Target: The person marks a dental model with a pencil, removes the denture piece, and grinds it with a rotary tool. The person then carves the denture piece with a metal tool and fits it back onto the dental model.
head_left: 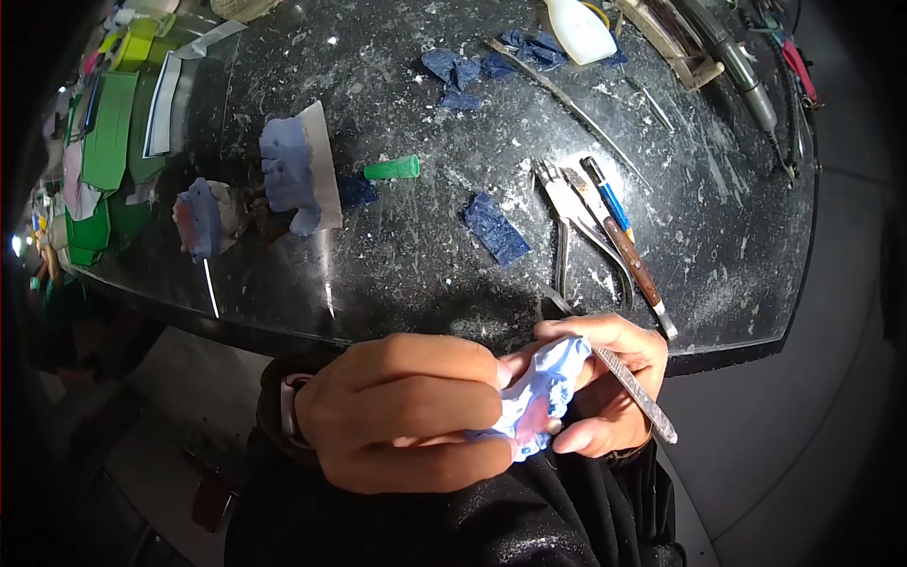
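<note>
A blue-and-white dental cast (548,392), pink in its palate area, sits between both hands over the lap, just off the table's front edge. My left hand (406,411) is closed around its left side, the fingers covering much of it. On the other side, my right hand (619,369) is curled with its thumb by the cast's lower edge. A slim metal hand tool (638,395) with a patterned handle passes through the right hand's fingers. Its tip appears to point up and left; where it meets the cast is hidden.
On the speckled black table (425,255) lie pliers (564,250), a wooden-handled knife (638,265), a blue sandpaper piece (497,229) and a green cap (392,168). Another blue dental cast (286,170) stands left. A handpiece (751,90) and white bottle (578,30) are at the back.
</note>
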The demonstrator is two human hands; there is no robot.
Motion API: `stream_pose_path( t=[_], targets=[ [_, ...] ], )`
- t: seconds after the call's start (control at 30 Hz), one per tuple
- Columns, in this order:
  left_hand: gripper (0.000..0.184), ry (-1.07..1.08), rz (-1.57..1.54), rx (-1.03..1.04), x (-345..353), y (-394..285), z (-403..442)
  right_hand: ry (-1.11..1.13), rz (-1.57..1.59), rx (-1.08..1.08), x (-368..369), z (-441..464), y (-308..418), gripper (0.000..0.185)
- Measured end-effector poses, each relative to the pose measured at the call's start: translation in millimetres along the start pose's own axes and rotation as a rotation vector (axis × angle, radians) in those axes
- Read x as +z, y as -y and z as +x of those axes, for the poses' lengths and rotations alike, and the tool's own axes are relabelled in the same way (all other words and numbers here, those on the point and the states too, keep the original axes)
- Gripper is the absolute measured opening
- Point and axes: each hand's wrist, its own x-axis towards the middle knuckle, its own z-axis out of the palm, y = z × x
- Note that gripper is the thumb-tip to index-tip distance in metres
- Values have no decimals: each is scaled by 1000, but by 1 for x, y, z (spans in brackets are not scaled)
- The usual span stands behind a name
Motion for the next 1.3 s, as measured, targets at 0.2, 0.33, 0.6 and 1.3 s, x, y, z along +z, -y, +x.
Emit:
stream_pose_path(
  t=[0.2, 0.33, 0.6, 1.3],
  targets=[
    [16, -25, 8, -15, 4, -1, -2, 14, -53, -22, 0, 1, -3, 64],
    [16, -50, -6, -17, 8, 0, -6, -47, -24, -25, 4, 1, -6, 58],
    [18, -2, 34, 85, 12, 10, -8, -153, -23, -7, 10, -2, -9, 55],
    [16, 81, 79, 2, -3, -8, 7, 35, 68, 129, -5, -4, -21, 51]
  ],
)
